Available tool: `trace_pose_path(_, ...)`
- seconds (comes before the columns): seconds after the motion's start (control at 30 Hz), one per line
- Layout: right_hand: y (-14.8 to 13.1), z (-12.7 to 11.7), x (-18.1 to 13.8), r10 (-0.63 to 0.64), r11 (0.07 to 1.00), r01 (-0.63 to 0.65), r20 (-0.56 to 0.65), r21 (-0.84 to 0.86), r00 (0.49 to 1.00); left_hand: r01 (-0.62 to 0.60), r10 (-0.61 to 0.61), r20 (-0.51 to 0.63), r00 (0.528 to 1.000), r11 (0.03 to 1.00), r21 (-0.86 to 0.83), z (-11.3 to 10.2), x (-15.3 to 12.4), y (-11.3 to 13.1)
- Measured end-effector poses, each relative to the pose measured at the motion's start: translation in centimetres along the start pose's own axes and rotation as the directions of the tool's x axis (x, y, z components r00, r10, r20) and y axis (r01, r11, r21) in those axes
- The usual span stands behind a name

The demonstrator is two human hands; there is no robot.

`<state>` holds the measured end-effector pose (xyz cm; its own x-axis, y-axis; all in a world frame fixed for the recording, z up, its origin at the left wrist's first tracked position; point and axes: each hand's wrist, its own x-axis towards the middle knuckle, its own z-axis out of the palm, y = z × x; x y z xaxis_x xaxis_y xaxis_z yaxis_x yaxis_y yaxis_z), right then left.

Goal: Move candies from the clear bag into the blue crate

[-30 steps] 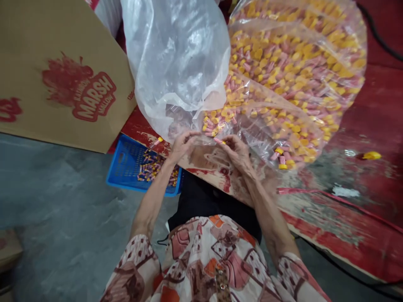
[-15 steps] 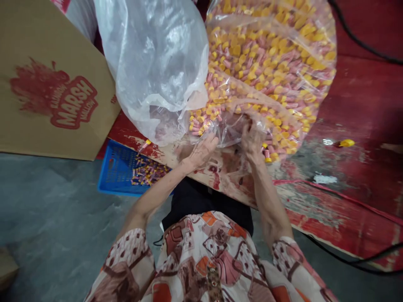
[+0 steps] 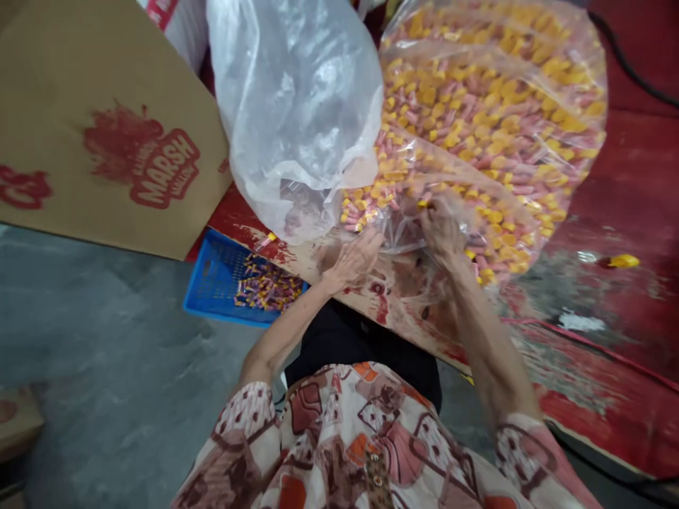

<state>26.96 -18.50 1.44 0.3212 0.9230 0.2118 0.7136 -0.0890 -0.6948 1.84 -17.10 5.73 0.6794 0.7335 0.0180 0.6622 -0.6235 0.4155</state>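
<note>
A large clear plastic bag (image 3: pixel 477 120) full of small pink tubes with yellow caps lies on the red table, its mouth towards me. My left hand (image 3: pixel 355 258) rests at the near edge of the mouth, fingers stretched out flat over the plastic, beside a cluster of tubes (image 3: pixel 363 211). My right hand (image 3: pixel 443 227) is in at the mouth with its fingers curled. A yellow-capped tube (image 3: pixel 423 203) shows at its fingertips, mostly hidden. To the left stands a translucent white bag (image 3: pixel 297 92), touching the full one.
A brown carton (image 3: pixel 64 134) with red marshmallow print stands at left. Below the worn table edge sits a blue crate (image 3: pixel 212 283) holding more small tubes. One loose tube (image 3: pixel 265 242) lies near the edge. A yellow piece (image 3: pixel 623 261) and a pink cord (image 3: pixel 552 329) lie at right.
The whole view has shifted, so things appear further right. My right hand's fingers have turned slightly inward, and a yellow cap now shows at their tips. My left hand stays at the bag's edge.
</note>
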Motion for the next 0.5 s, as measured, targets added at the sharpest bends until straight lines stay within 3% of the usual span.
trace_pose_path(0.1, -1.8, 0.2, -2.8, -0.068, 0.989, 0.055, -0.085, -0.138, 0.994, 0.041, -0.041, -0.079, 0.996, 0.999, 0.004, -1.5, -3.3, -1.7)
trace_pose_path(0.17, -3.2, 0.9, -4.9, -0.162, 0.971, 0.151, -0.043, -0.186, 0.986, 0.183, -0.174, -0.212, 0.962, 0.983, 0.022, -2.8, -7.5, -3.5)
trace_pose_path(0.27, -4.8, 2.2, -7.2, -0.207, 0.949, 0.227, 0.112, -0.219, 0.972, 0.502, -0.434, -0.401, 0.807, 0.862, 0.076, -4.9, -14.6, -6.4)
trace_pose_path(0.33, -5.2, 2.9, -7.8, -0.183, 0.946, 0.22, 0.168, -0.238, 0.969, 0.64, -0.519, -0.497, 0.696, 0.762, 0.1, -6.1, -17.5, -7.8)
trace_pose_path(0.4, -5.2, 3.3, -7.9, -0.157, 0.946, 0.196, 0.163, -0.259, 0.974, 0.634, -0.505, -0.535, 0.677, 0.77, 0.076, -7.0, -17.6, -8.8)
trace_pose_path(0.5, -4.8, 3.5, -7.9, -0.177, 0.938, 0.203, 0.115, -0.279, 0.977, 0.464, -0.425, -0.486, 0.764, 0.885, -0.044, -7.7, -11.9, -10.5)
